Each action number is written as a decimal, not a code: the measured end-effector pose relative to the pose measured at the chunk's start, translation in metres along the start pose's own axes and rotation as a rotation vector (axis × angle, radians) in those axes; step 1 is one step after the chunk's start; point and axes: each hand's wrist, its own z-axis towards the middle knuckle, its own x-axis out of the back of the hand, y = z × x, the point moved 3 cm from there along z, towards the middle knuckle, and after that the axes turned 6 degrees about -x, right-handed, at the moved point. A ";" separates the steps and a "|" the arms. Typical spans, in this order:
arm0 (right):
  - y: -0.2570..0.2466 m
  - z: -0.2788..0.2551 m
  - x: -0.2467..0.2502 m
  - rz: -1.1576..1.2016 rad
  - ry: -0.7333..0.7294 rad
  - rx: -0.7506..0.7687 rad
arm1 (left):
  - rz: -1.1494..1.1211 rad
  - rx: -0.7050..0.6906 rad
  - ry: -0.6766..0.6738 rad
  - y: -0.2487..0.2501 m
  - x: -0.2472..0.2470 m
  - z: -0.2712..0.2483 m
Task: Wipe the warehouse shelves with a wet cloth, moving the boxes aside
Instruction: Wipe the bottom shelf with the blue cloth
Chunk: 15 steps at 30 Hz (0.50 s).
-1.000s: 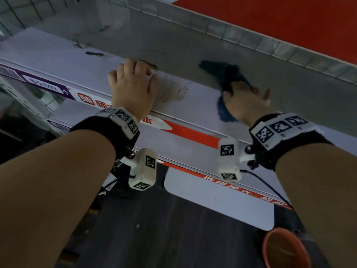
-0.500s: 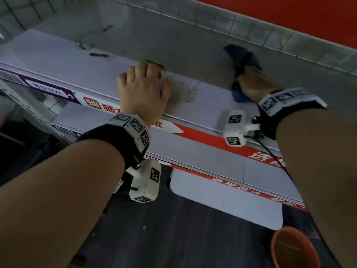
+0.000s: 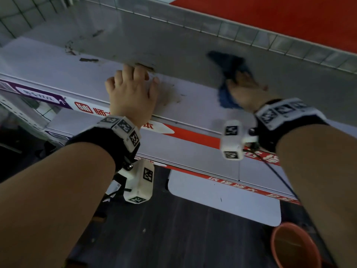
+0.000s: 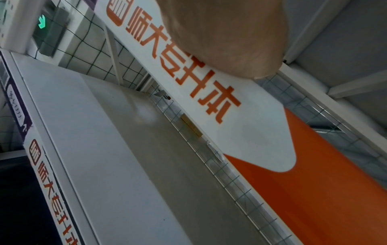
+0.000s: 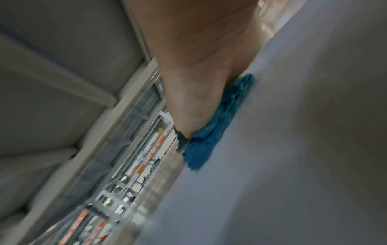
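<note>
A blue cloth (image 3: pixel 225 98) lies bunched on the white shelf (image 3: pixel 193 107), its far end reaching into the shadow toward the back. My right hand (image 3: pixel 244 87) presses down on top of it; the right wrist view shows the right hand (image 5: pixel 199 74) lying flat over the cloth (image 5: pixel 209 140) on the shelf (image 5: pixel 293 149), blurred by motion. My left hand (image 3: pixel 133 82) rests palm down on the shelf near its front edge, fingers spread and holding nothing. In the left wrist view only the heel of the left hand (image 4: pixel 222 33) shows, above the shelf's labelled front strip (image 4: pixel 209 107).
A brown stain (image 3: pixel 170 97) marks the shelf just right of my left hand, and dark scuffs (image 3: pixel 88 59) lie further left. A wire mesh panel (image 3: pixel 251 35) closes the back. A lower shelf (image 3: pixel 193 151) juts out below. An orange bucket (image 3: pixel 293 248) stands on the floor at lower right.
My right hand slid the cloth toward the back of the shelf, then drew it a little way forward again. My left hand stayed planted in the same spot.
</note>
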 end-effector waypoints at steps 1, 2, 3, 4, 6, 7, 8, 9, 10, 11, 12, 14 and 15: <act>0.021 0.000 0.004 0.007 0.012 -0.098 | 0.001 0.001 0.005 -0.001 -0.001 0.000; 0.035 -0.004 0.007 0.014 0.020 -0.172 | 0.006 0.001 0.007 -0.002 -0.001 0.000; 0.042 -0.009 0.008 0.023 0.024 -0.215 | 0.011 -0.001 0.007 -0.002 -0.002 -0.001; 0.043 -0.011 0.008 0.025 0.023 -0.232 | 0.014 -0.004 0.005 -0.001 -0.002 -0.001; 0.029 -0.013 0.007 0.023 0.009 -0.203 | 0.012 -0.011 0.003 0.000 -0.001 -0.001; 0.017 -0.013 0.005 0.027 0.003 -0.158 | 0.006 -0.015 0.005 0.001 -0.001 0.000; 0.003 -0.014 0.003 0.035 -0.004 -0.101 | 0.000 -0.019 0.009 0.002 -0.001 0.000; -0.014 -0.018 0.000 0.040 -0.012 -0.036 | -0.004 -0.022 0.016 0.003 -0.001 0.000; -0.031 -0.022 -0.005 0.036 -0.025 0.031 | -0.003 -0.024 0.021 0.003 0.000 0.000; -0.050 -0.029 -0.010 0.019 -0.045 0.100 | 0.000 -0.024 0.026 0.003 0.000 0.000; -0.068 -0.038 -0.014 -0.007 -0.062 0.169 | 0.001 -0.025 0.032 0.003 0.000 -0.001; -0.090 -0.055 -0.020 -0.029 -0.095 0.257 | 0.005 -0.017 0.037 0.004 0.002 -0.002; -0.091 -0.062 -0.021 -0.018 -0.113 0.263 | 0.015 -0.012 0.031 0.004 0.003 -0.002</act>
